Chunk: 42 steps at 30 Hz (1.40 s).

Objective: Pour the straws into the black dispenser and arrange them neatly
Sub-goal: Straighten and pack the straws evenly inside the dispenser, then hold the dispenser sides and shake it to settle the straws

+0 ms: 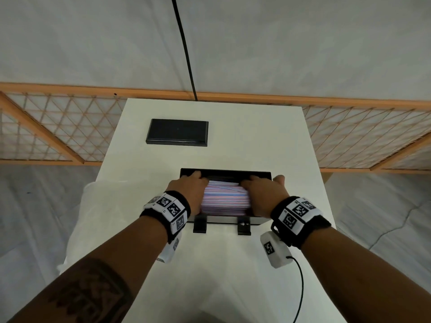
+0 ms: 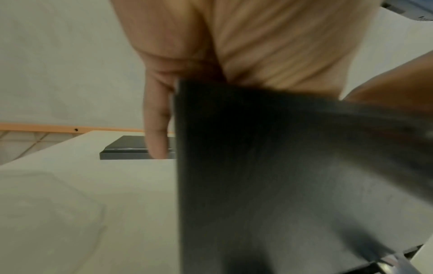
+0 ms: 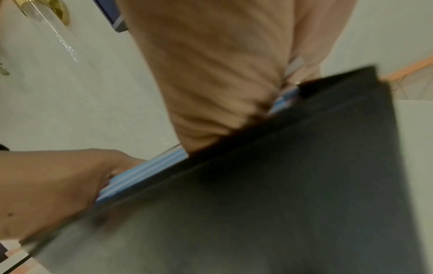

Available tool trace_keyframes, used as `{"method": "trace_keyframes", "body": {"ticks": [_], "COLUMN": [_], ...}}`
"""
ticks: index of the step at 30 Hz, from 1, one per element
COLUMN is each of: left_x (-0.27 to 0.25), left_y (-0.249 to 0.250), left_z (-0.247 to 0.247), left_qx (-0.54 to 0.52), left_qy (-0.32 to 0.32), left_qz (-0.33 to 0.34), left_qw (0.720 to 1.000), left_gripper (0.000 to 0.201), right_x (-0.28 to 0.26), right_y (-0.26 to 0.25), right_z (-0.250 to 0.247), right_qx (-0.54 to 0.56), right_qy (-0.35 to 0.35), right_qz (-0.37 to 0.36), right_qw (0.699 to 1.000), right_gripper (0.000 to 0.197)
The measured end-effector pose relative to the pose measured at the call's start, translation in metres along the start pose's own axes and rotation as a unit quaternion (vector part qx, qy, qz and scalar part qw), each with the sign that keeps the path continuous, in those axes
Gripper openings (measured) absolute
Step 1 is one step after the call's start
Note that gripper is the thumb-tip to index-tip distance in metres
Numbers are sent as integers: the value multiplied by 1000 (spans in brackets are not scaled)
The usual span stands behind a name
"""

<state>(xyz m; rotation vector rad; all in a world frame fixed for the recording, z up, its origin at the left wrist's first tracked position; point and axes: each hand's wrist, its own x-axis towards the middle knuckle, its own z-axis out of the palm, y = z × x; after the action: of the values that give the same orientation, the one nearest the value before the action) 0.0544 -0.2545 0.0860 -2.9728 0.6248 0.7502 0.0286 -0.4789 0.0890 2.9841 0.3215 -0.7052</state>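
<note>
The black dispenser [image 1: 225, 171] stands open-topped in the middle of the white table [image 1: 233, 264]. A heap of striped straws [image 1: 225, 199] lies across it, rising above the rim. My left hand [image 1: 190, 185] holds the heap's left end with bent fingers, and my right hand [image 1: 262, 190] holds the right end the same way. In the left wrist view my left hand [image 2: 257, 46] sits over the dispenser's wall [image 2: 281, 166], with one finger [image 2: 155, 129] hanging outside it. The right wrist view shows my right hand [image 3: 211, 74] on the straws [image 3: 145, 170] above the dispenser [image 3: 304, 176], and my left hand [image 3: 46, 185] gripping their far end.
The flat black lid [image 1: 177, 132] lies at the back left of the table, also seen as the lid [image 2: 124, 148] from the left wrist. A clear plastic bag [image 1: 93, 217] hangs off the table's left edge. An orange lattice fence [image 1: 58, 127] runs behind. A black cable [image 1: 299, 287] trails from my right wrist.
</note>
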Motion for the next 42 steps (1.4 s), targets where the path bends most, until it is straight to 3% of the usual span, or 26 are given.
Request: {"method": "trace_keyframes", "body": {"ticks": [3, 6, 10, 15, 17, 19, 22, 25, 28, 32, 36, 38, 39, 41, 42], "left_x": [-6, -12, -17, -20, -25, -29, -28, -26, -25, -28, -28, -25, -23, -19, -19], "left_y": [-1, 2, 2, 2, -2, -10, -22, -27, -27, -29, -22, -16, -15, -19, -23], "left_z": [1, 0, 12, 32, 34, 33, 24, 16, 20, 24, 26, 29, 32, 41, 43], "left_qx": [-22, -42, -115, -270, -292, -291, -256, -233, -182, -208, -276, -424, -550, -745, -780], "left_qy": [45, 132, 211, 230, 228, 248, 274, 248, 203, 247, 354, 283, 219, 141, 143], "left_qz": [2, -8, -8, 47, 68, 72, 58, 111, 135, 90, 2, -70, -98, -131, -137], "left_qw": [999, 990, 971, 934, 926, 921, 925, 934, 952, 942, 894, 858, 800, 638, 593], "left_gripper": [57, 50, 60, 89, 71, 53, 45, 14, 26, 20, 26, 42, 49, 55, 56], "right_x": [-6, -11, -11, -13, -15, -18, -27, -38, -44, -45, -50, -46, -44, -36, -32], "right_y": [1, 1, -3, -8, -4, 3, 18, 19, 14, 11, 0, 2, 1, -7, -12], "right_z": [7, 13, 21, 23, 24, 24, 27, 37, 47, 48, 43, 50, 50, 56, 57], "right_qx": [34, 57, 61, 120, 189, 262, 308, 266, 237, 304, 364, 494, 574, 673, 693], "right_qy": [63, 179, 290, 301, 275, 263, 310, 284, 271, 354, 405, 358, 310, 244, 232], "right_qz": [5, 20, 27, -19, -44, -42, -37, -74, -77, -53, 22, 93, 126, 131, 115], "right_qw": [997, 982, 955, 946, 942, 928, 899, 918, 930, 883, 839, 787, 747, 686, 673], "right_gripper": [56, 54, 67, 73, 69, 53, 21, 8, 11, 18, 35, 46, 55, 69, 65]}}
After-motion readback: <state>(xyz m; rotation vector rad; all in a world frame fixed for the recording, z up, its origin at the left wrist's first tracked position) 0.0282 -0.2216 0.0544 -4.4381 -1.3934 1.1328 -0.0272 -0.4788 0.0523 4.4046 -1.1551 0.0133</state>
